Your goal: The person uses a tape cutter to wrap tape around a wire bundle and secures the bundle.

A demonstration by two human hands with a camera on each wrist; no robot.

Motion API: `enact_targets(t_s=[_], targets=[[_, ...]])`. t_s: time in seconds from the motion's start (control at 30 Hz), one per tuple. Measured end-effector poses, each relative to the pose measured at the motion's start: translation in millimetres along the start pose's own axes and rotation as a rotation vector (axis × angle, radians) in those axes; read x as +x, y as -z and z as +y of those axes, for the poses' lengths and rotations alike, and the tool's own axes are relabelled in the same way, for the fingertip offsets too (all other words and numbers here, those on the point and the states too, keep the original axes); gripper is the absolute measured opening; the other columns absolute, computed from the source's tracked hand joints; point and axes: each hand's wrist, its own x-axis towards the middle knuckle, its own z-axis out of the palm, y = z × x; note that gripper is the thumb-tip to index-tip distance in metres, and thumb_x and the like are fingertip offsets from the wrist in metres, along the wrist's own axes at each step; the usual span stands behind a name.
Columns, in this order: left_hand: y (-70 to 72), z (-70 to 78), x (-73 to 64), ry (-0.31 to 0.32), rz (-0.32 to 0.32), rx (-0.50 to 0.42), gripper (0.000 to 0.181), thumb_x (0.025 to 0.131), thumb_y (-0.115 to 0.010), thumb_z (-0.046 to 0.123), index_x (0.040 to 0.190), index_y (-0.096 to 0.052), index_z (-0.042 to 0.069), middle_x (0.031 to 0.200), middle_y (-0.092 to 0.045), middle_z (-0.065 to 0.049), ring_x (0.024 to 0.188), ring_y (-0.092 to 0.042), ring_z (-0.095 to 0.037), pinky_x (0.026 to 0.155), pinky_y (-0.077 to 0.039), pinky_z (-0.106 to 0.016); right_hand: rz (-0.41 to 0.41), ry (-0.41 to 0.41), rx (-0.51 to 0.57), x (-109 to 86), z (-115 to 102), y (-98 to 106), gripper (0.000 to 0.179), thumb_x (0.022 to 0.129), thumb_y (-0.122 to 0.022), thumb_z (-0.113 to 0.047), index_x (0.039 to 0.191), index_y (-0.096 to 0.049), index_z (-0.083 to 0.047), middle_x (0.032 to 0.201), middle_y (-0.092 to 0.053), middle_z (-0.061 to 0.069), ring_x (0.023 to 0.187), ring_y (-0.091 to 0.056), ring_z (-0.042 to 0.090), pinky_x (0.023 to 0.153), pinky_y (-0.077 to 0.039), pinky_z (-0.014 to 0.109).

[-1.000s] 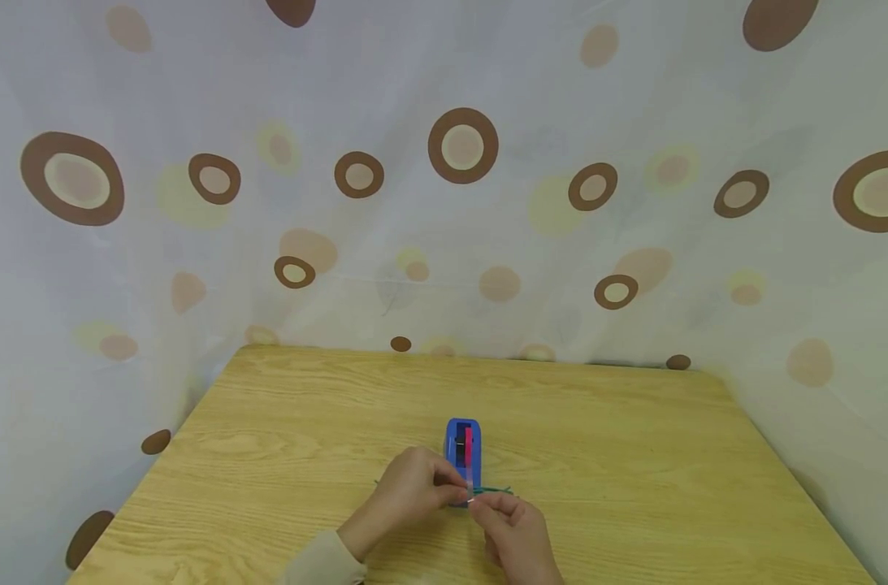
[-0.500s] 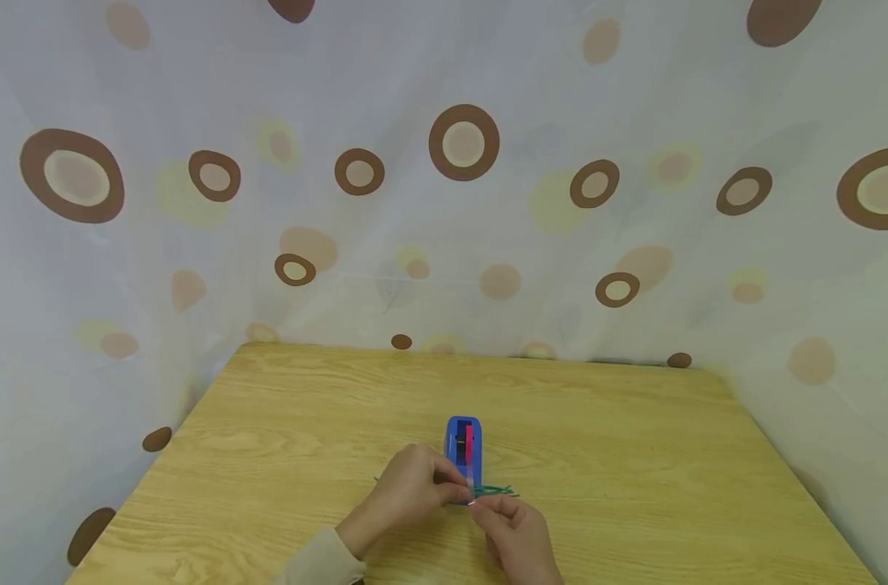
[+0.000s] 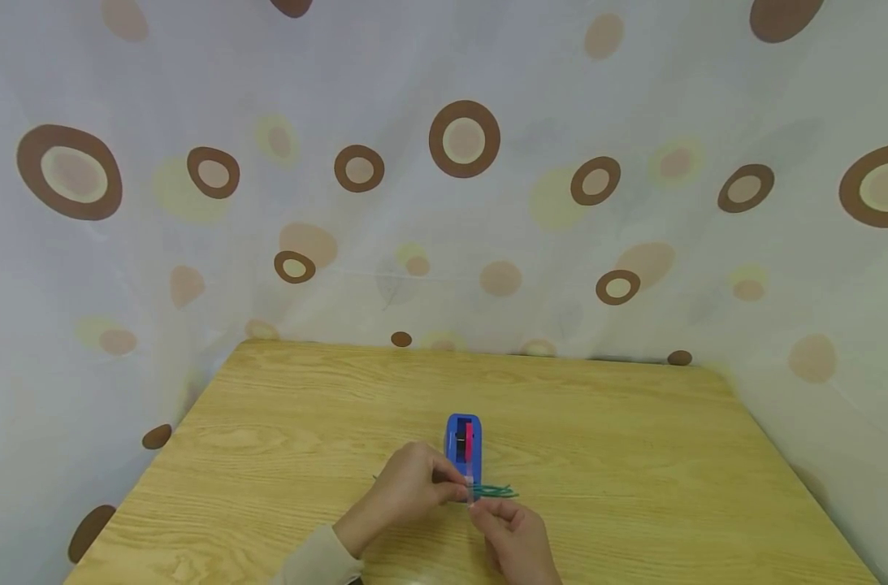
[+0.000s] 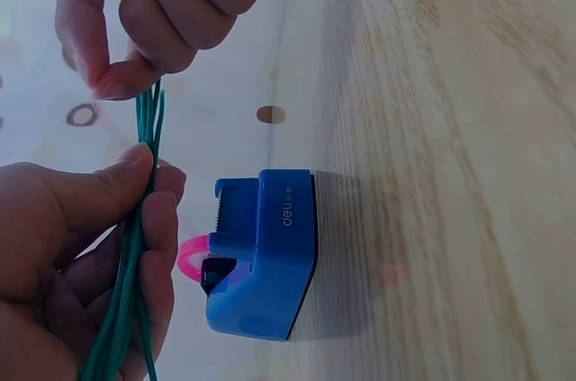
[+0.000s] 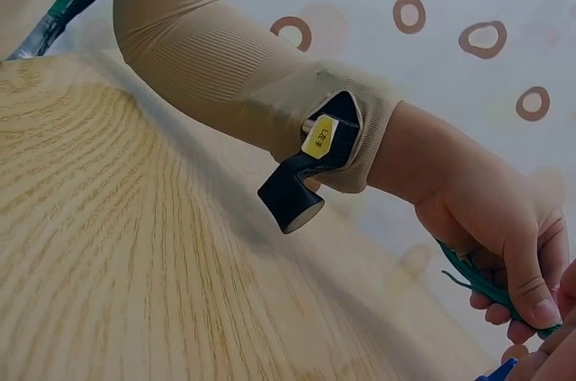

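My left hand [image 3: 409, 486] grips a bundle of thin green strands [image 4: 126, 309] between thumb and curled fingers. The strands' loose ends stick out to the right in the head view. Just right of it, my right hand [image 3: 518, 535] pinches the end of a narrow clear tape strip [image 3: 470, 496] between thumb and forefinger. That strip overlaps the green bundle in the head view. Right behind the hands stands a blue tape dispenser [image 4: 279, 237] with a toothed cutting edge and a pink roll core [image 3: 469, 443]. The left hand hides part of the bundle.
The wooden table [image 3: 305, 414] runs back to a pale curtain [image 3: 414, 227] with brown ring patterns. A light sleeve [image 5: 243, 84] with a dark wrist mount [image 5: 310, 160] covers the left forearm.
More of the green strands shows to the right of my left hand, their ends spread wider. The tape strip now shows in front of them. Both hands have stayed nearly in place.
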Motion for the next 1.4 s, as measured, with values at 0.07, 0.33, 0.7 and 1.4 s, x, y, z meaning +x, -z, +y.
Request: enact_targets(t_s=[0.07,0.33,0.7,1.4], targets=[[0.1,-0.4,0.1,-0.005,-0.001,-0.005,0.005,0.085,-0.079,0.017,0.083,-0.08,0.013,0.07,-0.067,0.017,0.06,-0.062,-0.003,0.053,-0.05,-0.022,-0.002,-0.004,0.002,-0.5,-0.1,-0.3,0.034,0.092,-0.07,-0.025,0.108,-0.068,0.006,0.055,-0.045,-0.008,0.047,-0.037,0.007,0.046,-0.031,0.02],[0.7,1.0,-0.8,-0.02,-0.007,-0.042,0.005,0.085,-0.079,0.015,0.083,-0.08,0.011,0.071,-0.069,0.014,0.06,-0.063,-0.006,0.053,-0.051,-0.022,0.0,-0.014,0.009,-0.5,2.4,-0.9,0.032,0.093,-0.069,-0.025,0.106,-0.068,0.004,0.056,-0.047,-0.008,0.048,-0.038,0.007,0.046,-0.032,0.02],[2.4,3.0,-1.0,0.015,-0.028,-0.084,0.005,0.085,-0.079,0.014,0.082,-0.08,0.01,0.071,-0.07,0.011,0.06,-0.064,-0.008,0.054,-0.051,-0.023,-0.016,-0.068,-0.032,0.6,7.0,0.1,0.03,0.095,-0.067,-0.025,0.109,-0.069,0.002,0.058,-0.048,-0.008,0.049,-0.04,0.007,0.047,-0.032,0.021],[7.9,0.5,-0.7,0.015,-0.044,-0.132,0.005,0.082,-0.08,0.012,0.084,-0.08,0.007,0.072,-0.071,0.009,0.06,-0.064,-0.011,0.053,-0.051,-0.023,-0.02,-0.099,-0.053,2.5,8.2,2.0,0.028,0.094,-0.067,-0.024,0.108,-0.069,0.0,0.058,-0.048,-0.008,0.05,-0.041,0.007,0.047,-0.034,0.021]])
